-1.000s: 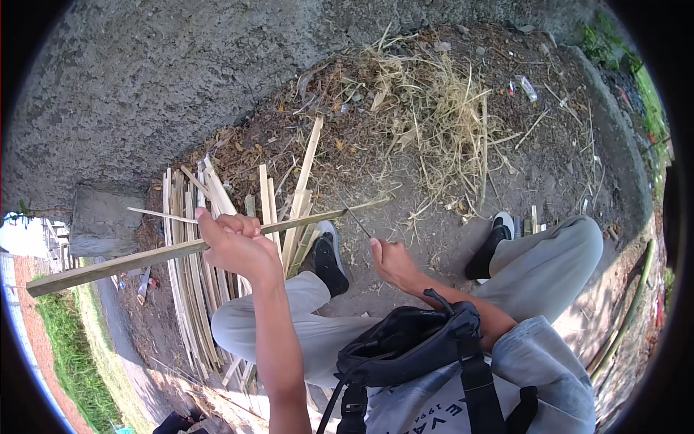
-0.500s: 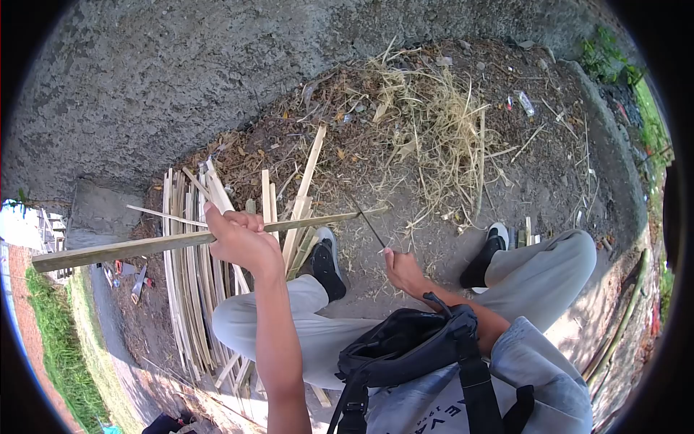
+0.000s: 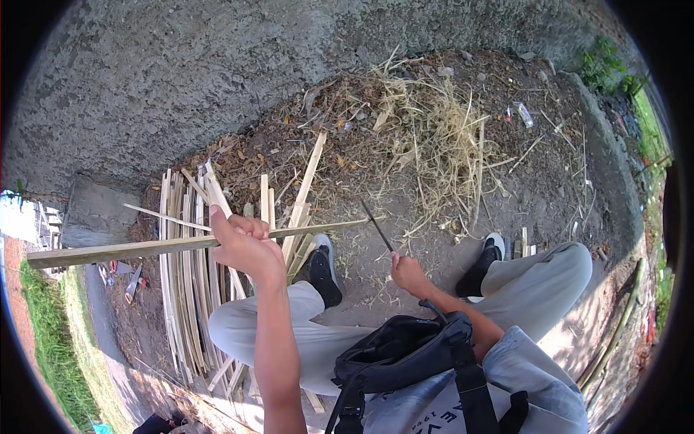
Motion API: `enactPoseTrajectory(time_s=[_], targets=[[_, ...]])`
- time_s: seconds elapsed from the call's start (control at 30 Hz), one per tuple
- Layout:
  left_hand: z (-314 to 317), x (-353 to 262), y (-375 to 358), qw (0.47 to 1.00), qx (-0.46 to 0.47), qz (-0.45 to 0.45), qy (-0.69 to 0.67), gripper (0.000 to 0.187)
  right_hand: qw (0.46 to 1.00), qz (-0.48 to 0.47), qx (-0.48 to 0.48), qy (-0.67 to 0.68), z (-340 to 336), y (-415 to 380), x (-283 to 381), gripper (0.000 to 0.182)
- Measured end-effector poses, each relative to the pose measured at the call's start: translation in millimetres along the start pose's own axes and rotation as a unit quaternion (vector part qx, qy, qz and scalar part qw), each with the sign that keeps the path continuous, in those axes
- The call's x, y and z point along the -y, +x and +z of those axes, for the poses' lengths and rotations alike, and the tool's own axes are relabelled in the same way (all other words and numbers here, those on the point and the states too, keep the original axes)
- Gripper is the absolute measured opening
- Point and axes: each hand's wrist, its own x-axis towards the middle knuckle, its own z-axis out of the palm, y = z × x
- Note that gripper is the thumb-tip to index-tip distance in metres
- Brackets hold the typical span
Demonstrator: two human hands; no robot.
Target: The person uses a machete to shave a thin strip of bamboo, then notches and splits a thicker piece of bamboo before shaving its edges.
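My left hand is wrapped around a long bamboo strip and holds it nearly level across the view. The strip's wide end sticks out to the left, and its thin end reaches right past the blade. In my right hand is a knife with a narrow dark blade; its handle is hidden in my fist. The blade slants up and left, crossing the strip close to its thin end in this view.
Many split strips lie in a pile left of my leg. Beyond my feet is a heap of shavings before a rough concrete wall. A saw lies far left, a plastic bottle at upper right. A black bag hangs at my front.
My right hand and the knife have shifted slightly right and down. The bamboo strip has moved a little left with my left hand, which keeps its grip.
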Motion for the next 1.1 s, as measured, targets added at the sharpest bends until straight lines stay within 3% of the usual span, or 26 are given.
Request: enactPoseTrajectory(time_s=[0.1, 0.2, 0.33, 0.43, 0.53, 0.63, 0.73, 0.83, 0.97, 1.1], targets=[[-4, 1, 3, 1.0, 0.027, -0.007, -0.003, 0.049, 0.991, 0.097, 0.072, 0.054, -23, 13, -12, 0.061], [-5, 0, -3, 0.999, 0.051, -0.001, -0.009, 0.049, 1.0, -0.013, 0.025, 0.015, -36, -1, 23, 0.06], [-3, 0, -11, 0.999, 0.038, 0.001, -0.014, 0.051, 0.982, -0.161, 0.019, 0.1, -61, -45, 119, 0.058], [-11, -1, -11, 1.0, 0.023, 0.002, 0.003, 0.051, 0.981, -0.171, -0.001, 0.096, -37, -40, 104, 0.058], [-6, -1, -1, 1.0, -0.004, -0.002, 0.002, 0.05, 0.999, 0.004, 0.035, 0.011, -2, 1, 10, 0.056], [9, 2, -12, 0.999, 0.043, 0.011, -0.009, 0.046, 0.999, -0.008, 0.028, 0.043, -26, -4, 33, 0.057], [8, 3, -11, 0.999, 0.049, 0.004, 0.0, 0.045, 0.985, -0.146, -0.004, 0.095, -48, -35, 96, 0.057], [0, 0, -11, 0.999, 0.038, 0.004, 0.005, 0.043, 0.978, -0.175, 0.004, 0.112, -46, -43, 110, 0.055], [-13, -1, 0, 1.0, 0.007, -0.007, 0.015, 0.036, 0.999, -0.034, 0.022, -0.014, 8, 3, -24, 0.056], [-9, 0, 0, 1.0, -0.002, 0.005, 0.008, 0.041, 0.999, -0.041, 0.016, 0.005, -4, -12, 23, 0.055]])
